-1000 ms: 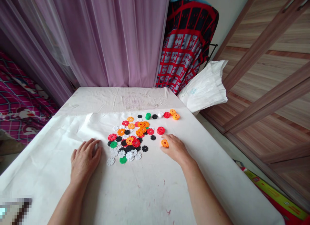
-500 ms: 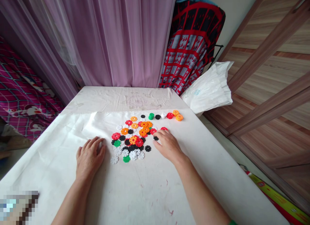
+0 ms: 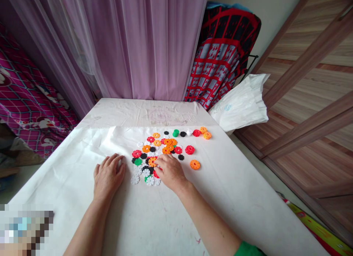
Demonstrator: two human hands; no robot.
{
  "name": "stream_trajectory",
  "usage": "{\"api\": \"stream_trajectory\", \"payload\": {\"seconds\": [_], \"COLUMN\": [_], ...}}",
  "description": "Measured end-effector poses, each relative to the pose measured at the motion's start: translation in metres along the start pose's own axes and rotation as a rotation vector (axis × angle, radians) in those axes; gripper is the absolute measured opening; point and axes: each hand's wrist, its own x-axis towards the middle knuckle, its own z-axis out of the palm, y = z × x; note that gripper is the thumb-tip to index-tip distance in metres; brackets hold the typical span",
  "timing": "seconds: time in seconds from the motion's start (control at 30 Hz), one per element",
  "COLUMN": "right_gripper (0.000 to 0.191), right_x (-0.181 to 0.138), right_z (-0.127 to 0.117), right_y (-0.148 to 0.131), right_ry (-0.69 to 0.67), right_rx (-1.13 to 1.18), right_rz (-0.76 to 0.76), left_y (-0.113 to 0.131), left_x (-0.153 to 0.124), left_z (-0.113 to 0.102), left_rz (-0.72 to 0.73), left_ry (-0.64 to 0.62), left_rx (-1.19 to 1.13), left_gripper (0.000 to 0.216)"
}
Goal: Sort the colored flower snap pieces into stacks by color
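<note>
A heap of small flat toothed plastic discs (image 3: 154, 155) in red, orange, black, white and green lies on a white cloth over the table (image 3: 171, 212). My right hand (image 3: 170, 171) rests on the near right part of the heap, fingers curled down over an orange disc and a red one. My left hand (image 3: 108, 176) lies flat on the cloth just left of the heap, fingers spread. One orange disc (image 3: 195, 164) and one red disc (image 3: 189, 149) lie apart to the right. A row of short disc stacks (image 3: 193, 132) stands behind the heap.
Purple curtains (image 3: 132, 46) hang behind the table. A red and black patterned cloth (image 3: 220, 61) drapes over a stand at the back right, with a white plastic bag (image 3: 242, 103) beside it. Wooden panels fill the right side. A pink patterned bedspread (image 3: 30, 101) is at left.
My right hand has moved left from the lone orange disc into the heap, leaving that disc on the cloth. My left hand stayed flat. The view has shifted slightly.
</note>
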Motion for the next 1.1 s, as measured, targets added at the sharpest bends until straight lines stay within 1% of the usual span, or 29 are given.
{"api": "stream_trajectory", "payload": {"seconds": [0.13,0.23,0.3,0.43,0.5,0.6,0.67,0.77,0.87,0.97,1.03,1.1], "right_gripper": [0.020,0.022,0.030,0.052,0.052,0.042,0.036,0.033,0.031,0.031,0.029,0.028], "right_x": [0.025,0.034,0.036,0.037,0.034,0.024,0.015,0.001,-0.015,-0.034,-0.046,-0.056], "right_z": [-0.002,0.001,0.003,0.002,-0.001,-0.007,-0.010,-0.009,-0.009,-0.017,-0.024,-0.030], "right_y": [-0.009,-0.016,-0.018,-0.015,-0.009,0.006,0.018,0.040,0.066,0.099,0.119,0.133], "right_ry": [-0.071,-0.087,-0.088,-0.112,-0.072,0.026,0.058,0.101,0.205,0.329,0.353,0.336], "right_rx": [-0.046,-0.035,0.006,0.114,0.166,0.253,0.300,0.348,0.388,0.368,0.347,0.327], "right_rz": [0.088,0.158,0.197,0.250,0.254,0.253,0.272,0.294,0.290,0.331,0.386,0.432], "left_y": [0.001,0.002,0.003,0.003,0.002,0.000,-0.001,-0.003,-0.003,-0.002,-0.001,-0.001], "left_x": [0.000,0.000,0.000,0.000,0.000,0.000,0.000,0.001,0.002,0.002,0.002,0.002], "left_z": [-0.001,-0.001,-0.002,-0.003,-0.003,-0.001,0.000,0.002,0.001,0.000,-0.001,-0.001], "left_rz": [-0.001,-0.003,-0.003,-0.002,0.005,0.012,0.010,0.010,0.013,0.016,0.017,0.019], "left_ry": [0.005,0.019,0.020,0.004,-0.003,0.004,0.012,0.015,0.006,-0.003,-0.002,0.002], "left_rx": [-0.013,-0.018,-0.020,-0.013,-0.011,-0.010,-0.005,0.000,0.000,0.008,0.010,0.009], "left_gripper": [0.042,0.041,0.042,0.044,0.045,0.045,0.044,0.046,0.047,0.050,0.050,0.050]}}
